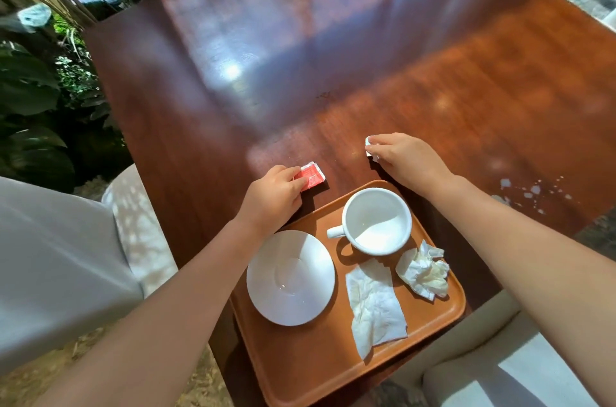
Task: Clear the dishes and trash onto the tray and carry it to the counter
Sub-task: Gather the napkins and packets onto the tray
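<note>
An orange tray [333,373] lies at the near edge of the wooden table [333,56]. It carries a white saucer [290,277], an empty white cup [378,220], a flat used napkin [375,305] and a crumpled napkin [423,270]. Just beyond the tray's far left corner, my left hand [275,195] pinches a red sachet [311,176] that rests on the table. Past the tray's far right corner, my right hand [403,158] closes on a small white paper scrap [369,148], mostly hidden under the fingers.
White spilled drops [530,190] speckle the table to the right of the tray. A pale cushioned chair [140,226] stands at the left and another seat [500,376] at the lower right. Green plants [33,100] fill the left background.
</note>
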Demonstrator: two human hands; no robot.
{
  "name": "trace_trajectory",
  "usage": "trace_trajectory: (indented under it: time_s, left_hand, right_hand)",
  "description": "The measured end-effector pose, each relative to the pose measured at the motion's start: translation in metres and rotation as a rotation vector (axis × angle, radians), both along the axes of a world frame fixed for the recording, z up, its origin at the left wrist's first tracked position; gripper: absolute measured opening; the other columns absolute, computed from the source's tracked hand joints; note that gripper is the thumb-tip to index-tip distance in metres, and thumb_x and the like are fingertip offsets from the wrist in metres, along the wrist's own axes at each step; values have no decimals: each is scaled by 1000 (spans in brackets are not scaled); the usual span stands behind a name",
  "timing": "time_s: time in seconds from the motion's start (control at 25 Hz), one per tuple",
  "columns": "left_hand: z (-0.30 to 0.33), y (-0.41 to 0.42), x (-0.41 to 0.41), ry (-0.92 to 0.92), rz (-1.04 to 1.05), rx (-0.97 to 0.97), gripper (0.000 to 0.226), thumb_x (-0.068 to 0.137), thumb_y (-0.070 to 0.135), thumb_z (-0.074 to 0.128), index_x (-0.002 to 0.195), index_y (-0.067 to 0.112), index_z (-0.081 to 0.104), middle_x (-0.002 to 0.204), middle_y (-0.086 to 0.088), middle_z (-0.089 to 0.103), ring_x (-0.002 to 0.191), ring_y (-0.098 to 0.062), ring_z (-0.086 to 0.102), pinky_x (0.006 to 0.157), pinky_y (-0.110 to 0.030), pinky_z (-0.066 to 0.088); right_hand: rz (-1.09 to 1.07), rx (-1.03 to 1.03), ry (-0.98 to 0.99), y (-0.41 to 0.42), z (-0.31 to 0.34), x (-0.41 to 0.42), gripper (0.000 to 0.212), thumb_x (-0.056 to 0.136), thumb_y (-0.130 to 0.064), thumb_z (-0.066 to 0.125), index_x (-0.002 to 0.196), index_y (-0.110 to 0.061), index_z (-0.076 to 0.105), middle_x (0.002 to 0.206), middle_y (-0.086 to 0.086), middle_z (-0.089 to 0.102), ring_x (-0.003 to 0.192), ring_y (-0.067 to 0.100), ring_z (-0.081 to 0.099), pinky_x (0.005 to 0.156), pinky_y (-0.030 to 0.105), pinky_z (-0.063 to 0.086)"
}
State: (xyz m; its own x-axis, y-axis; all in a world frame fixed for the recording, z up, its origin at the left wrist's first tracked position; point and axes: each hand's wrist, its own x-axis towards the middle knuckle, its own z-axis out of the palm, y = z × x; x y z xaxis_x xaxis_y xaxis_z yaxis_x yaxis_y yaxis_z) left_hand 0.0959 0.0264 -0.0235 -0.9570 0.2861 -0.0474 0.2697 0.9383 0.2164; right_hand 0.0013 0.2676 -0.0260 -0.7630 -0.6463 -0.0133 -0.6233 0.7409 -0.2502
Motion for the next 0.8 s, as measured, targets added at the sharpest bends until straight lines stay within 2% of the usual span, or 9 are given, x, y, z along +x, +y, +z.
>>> trace_trajectory:
  time_s: [0.12, 0.24, 0.32, 0.48, 0.56, 0.68, 0.8]
  left_hand:
    - [0, 5, -3, -29, 28, -47, 23, 92, 10, 50, 105, 3, 68, 110, -14, 68, 97, -34, 58, 64, -41, 52]
    - [-2, 4, -6, -53, 18, -97, 23, 95, 14, 50, 109, 5, 65, 116, -11, 65, 103, -30, 55, 72, -41, 51]
    - [-4, 7, -8, -46, 58, -20, 20, 92, 9, 52, 105, 2, 65, 114, -15, 65, 103, -32, 54, 74, -41, 49]
    - [-6, 18, -19, -105, 282, 199, 19, 85, -4, 53, 93, 1, 69, 102, -18, 64, 96, -32, 54, 76, -37, 45]
    - [-5, 17, -22, -130, 384, 275, 19, 81, -4, 57, 89, 4, 72, 96, -17, 65, 91, -32, 57, 76, -32, 43]
    - [11, 17, -9, -65, 477, 398, 12, 77, 0, 67, 85, 4, 74, 88, -17, 69, 84, -30, 60, 72, -30, 44]
    - [37, 20, 24, 41, 469, 526, 8, 73, 3, 73, 81, 4, 74, 82, -14, 71, 73, -23, 61, 66, -26, 46]
  right_hand:
    - [-39, -34, -74, -2, -1, -10, 26, 81, 2, 65, 106, -3, 68, 117, 16, 63, 106, 33, 57, 82, 42, 53]
    - [-63, -41, -102, -5, -3, -16, 10, 82, -7, 66, 90, -2, 70, 100, 15, 63, 88, 33, 61, 69, 36, 51]
    - [-128, -69, -109, -5, -5, -16, 10, 81, -8, 68, 86, -1, 69, 93, 15, 63, 81, 33, 61, 65, 34, 50]
    - [-269, -192, -144, -9, 5, -18, 10, 80, -8, 68, 85, 0, 71, 93, 18, 65, 83, 32, 61, 73, 40, 53]
    - [-331, -278, -124, -12, 19, -15, 7, 79, -7, 69, 81, -2, 73, 91, 17, 67, 82, 29, 61, 72, 36, 52]
    - [-405, -419, -87, -18, 46, 8, 5, 76, -5, 71, 79, -3, 74, 90, 15, 69, 79, 24, 61, 67, 23, 41]
    - [-420, -532, -51, -30, 69, 53, 7, 74, -1, 70, 79, -1, 73, 89, 19, 68, 82, 28, 62, 70, 25, 44]
